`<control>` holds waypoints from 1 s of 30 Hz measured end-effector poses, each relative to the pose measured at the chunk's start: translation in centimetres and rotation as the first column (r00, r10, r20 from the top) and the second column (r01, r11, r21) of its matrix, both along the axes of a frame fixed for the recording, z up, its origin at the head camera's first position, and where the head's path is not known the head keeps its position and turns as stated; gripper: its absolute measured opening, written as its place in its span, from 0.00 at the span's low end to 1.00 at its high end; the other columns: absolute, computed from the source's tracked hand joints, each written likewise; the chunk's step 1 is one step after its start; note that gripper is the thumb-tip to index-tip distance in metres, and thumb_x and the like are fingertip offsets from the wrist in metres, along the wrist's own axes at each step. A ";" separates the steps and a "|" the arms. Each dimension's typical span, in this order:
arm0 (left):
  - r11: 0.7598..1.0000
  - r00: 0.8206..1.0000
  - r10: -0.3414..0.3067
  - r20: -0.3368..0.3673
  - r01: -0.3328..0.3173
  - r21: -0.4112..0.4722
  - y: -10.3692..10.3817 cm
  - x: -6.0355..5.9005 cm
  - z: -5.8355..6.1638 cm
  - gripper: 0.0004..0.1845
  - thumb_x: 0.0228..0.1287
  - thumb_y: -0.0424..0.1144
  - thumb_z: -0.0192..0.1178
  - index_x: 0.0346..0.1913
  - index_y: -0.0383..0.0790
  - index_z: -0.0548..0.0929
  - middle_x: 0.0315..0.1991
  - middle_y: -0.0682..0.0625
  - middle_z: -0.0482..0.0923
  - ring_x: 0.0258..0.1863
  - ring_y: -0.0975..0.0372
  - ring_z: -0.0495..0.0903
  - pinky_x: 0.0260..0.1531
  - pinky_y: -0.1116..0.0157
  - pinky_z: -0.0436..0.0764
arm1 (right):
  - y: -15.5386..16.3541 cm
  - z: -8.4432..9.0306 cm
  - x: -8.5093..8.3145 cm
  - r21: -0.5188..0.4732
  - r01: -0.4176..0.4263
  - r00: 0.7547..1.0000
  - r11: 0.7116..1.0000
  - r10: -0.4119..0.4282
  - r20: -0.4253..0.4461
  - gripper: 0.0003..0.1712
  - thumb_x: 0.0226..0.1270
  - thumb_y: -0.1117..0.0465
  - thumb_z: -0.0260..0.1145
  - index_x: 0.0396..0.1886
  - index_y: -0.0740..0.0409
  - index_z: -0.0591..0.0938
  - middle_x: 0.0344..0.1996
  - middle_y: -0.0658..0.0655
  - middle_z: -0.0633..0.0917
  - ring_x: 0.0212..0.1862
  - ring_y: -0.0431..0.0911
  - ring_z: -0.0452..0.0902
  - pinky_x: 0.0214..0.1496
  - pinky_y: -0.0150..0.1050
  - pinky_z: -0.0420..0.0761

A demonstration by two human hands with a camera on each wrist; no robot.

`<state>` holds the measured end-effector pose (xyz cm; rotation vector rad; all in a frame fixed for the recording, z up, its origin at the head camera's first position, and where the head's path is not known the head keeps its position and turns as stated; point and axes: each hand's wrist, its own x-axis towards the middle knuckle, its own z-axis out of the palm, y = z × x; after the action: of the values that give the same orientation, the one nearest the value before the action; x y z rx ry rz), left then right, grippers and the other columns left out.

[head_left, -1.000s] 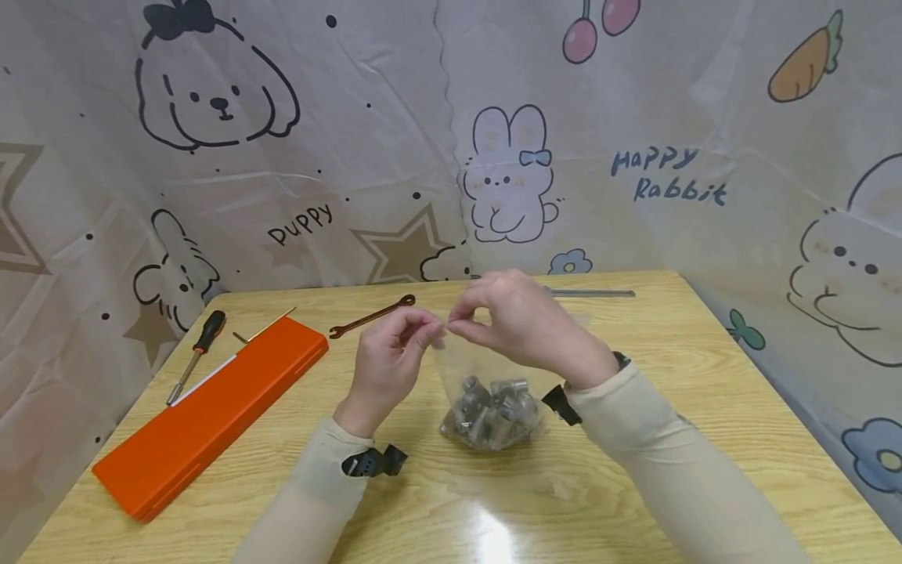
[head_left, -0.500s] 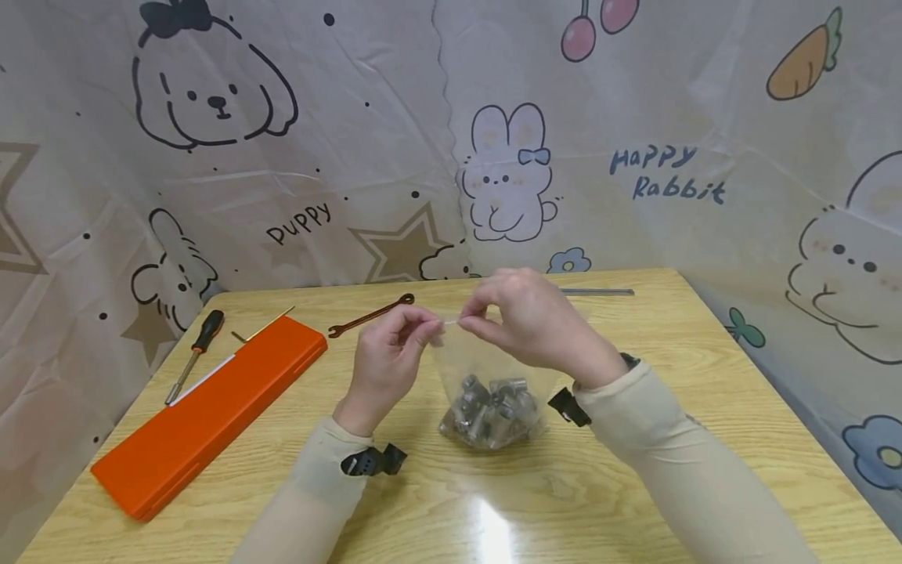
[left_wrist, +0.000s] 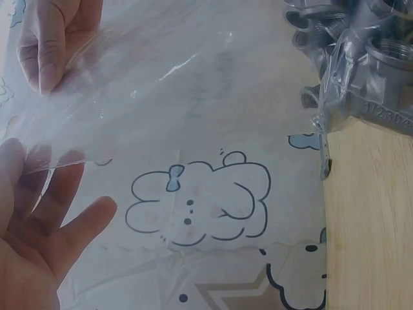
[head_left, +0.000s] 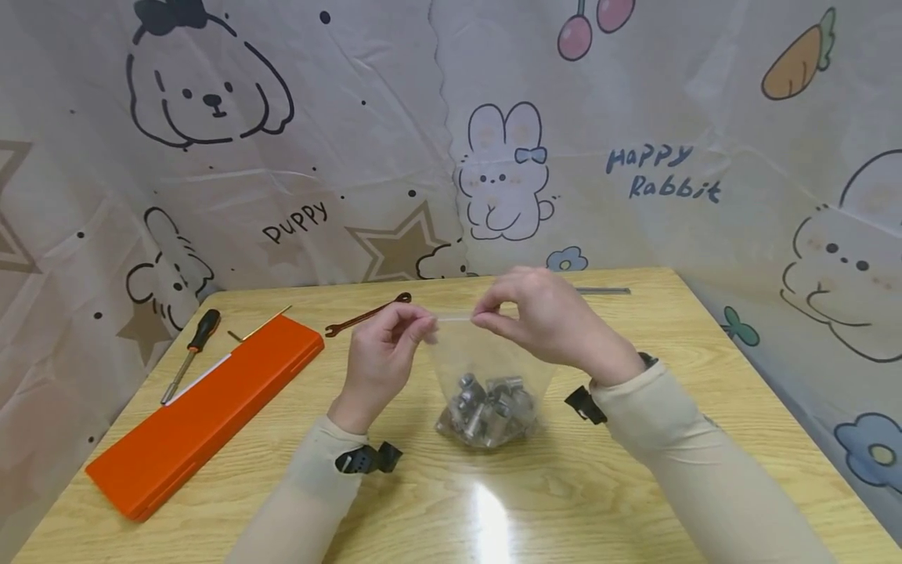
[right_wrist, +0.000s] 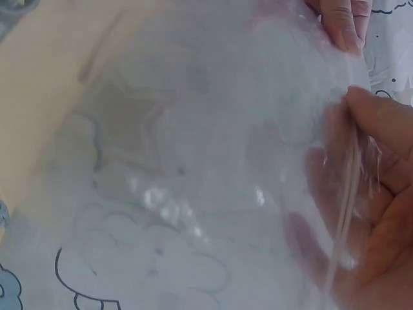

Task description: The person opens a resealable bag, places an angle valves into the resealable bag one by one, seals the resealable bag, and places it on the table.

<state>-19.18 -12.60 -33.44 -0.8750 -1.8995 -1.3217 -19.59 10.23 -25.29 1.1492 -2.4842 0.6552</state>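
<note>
A clear zip-lock bag [head_left: 486,348] stands on the table, with several grey metal pipe fittings [head_left: 489,415] heaped in its bottom. My left hand [head_left: 382,356] pinches the bag's upper left corner between thumb and fingers. Farther right along the top edge, my right hand [head_left: 550,317] pinches the zip strip [head_left: 453,318], which runs taut between both hands. In the right wrist view, the thumb of the right hand [right_wrist: 384,194] presses on the strip while other fingers show through the film. Raised lettering shows on one fitting [left_wrist: 387,106] in the left wrist view.
A long orange case [head_left: 211,415] lies at the left, beside a black-handled screwdriver [head_left: 192,352] and a thin brass-coloured rod [head_left: 266,323]. Behind my hands are a reddish-brown wrench [head_left: 368,316] and a grey metal bar [head_left: 604,291]. A printed cloth [head_left: 395,117] hangs behind the table.
My right hand has slid rightward along the bag's top edge, away from the left hand, and more of the zip strip shows between them. My left hand keeps its pinch at the corner.
</note>
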 end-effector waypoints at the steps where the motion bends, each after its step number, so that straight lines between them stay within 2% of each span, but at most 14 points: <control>1: 1.000 1.000 0.002 0.001 -0.002 -0.002 0.0 0.0 0.0 0.05 0.61 0.21 0.63 0.38 0.31 0.82 0.30 0.47 0.83 0.26 0.59 0.83 0.32 0.70 0.84 | 0.0 -0.1 0.0 0.000 0.000 1.000 1.000 0.000 -0.005 0.02 0.63 0.60 0.73 0.31 0.53 0.88 0.31 0.46 0.86 0.36 0.42 0.78 0.41 0.39 0.78; 6: 1.000 1.000 0.004 0.011 -0.004 -0.006 0.2 0.0 -0.1 0.04 0.61 0.23 0.64 0.37 0.31 0.82 0.30 0.46 0.84 0.27 0.59 0.83 0.32 0.70 0.84 | 0.1 -0.3 0.0 -0.007 -0.017 0.999 1.000 0.017 -0.034 0.03 0.62 0.61 0.73 0.30 0.53 0.87 0.30 0.46 0.86 0.35 0.42 0.77 0.40 0.39 0.78; 12: 1.000 0.999 0.028 0.018 -0.028 -0.003 0.1 0.0 -0.2 0.04 0.62 0.24 0.64 0.38 0.33 0.82 0.31 0.47 0.84 0.27 0.59 0.83 0.33 0.71 0.83 | 0.8 -0.3 -0.3 0.006 -0.005 0.999 1.000 0.005 -0.048 0.03 0.61 0.59 0.75 0.30 0.52 0.88 0.30 0.46 0.87 0.36 0.43 0.79 0.42 0.40 0.79; 19: 1.000 1.000 0.029 -0.010 -0.029 -0.011 0.2 -0.1 -0.2 0.04 0.61 0.23 0.64 0.37 0.32 0.82 0.31 0.47 0.84 0.27 0.59 0.82 0.32 0.70 0.83 | 1.4 -0.6 -0.2 0.010 -0.023 0.999 1.000 0.024 -0.047 0.03 0.63 0.60 0.73 0.30 0.53 0.87 0.30 0.47 0.86 0.35 0.42 0.77 0.37 0.37 0.78; 26: 0.998 0.997 0.068 -0.021 -0.068 -0.014 0.0 -0.2 -0.4 0.05 0.60 0.22 0.64 0.37 0.32 0.82 0.30 0.46 0.84 0.27 0.59 0.83 0.31 0.72 0.82 | 2.3 -0.9 -0.6 -0.006 -0.014 0.999 1.000 0.014 -0.048 0.03 0.63 0.60 0.73 0.30 0.53 0.87 0.29 0.46 0.85 0.35 0.41 0.77 0.38 0.38 0.77; 30: 0.998 0.998 0.060 -0.027 -0.061 -0.019 0.1 -0.2 -0.3 0.05 0.60 0.22 0.64 0.37 0.32 0.81 0.30 0.47 0.84 0.27 0.59 0.83 0.29 0.72 0.81 | 2.8 -0.8 -0.7 0.001 -0.018 0.999 1.000 0.018 -0.046 0.03 0.63 0.60 0.73 0.30 0.52 0.87 0.28 0.45 0.84 0.33 0.41 0.75 0.36 0.37 0.76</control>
<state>-19.38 -12.53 -33.75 -0.8341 -1.9063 -1.2520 -20.28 13.00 -26.14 1.1745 -2.4391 0.6262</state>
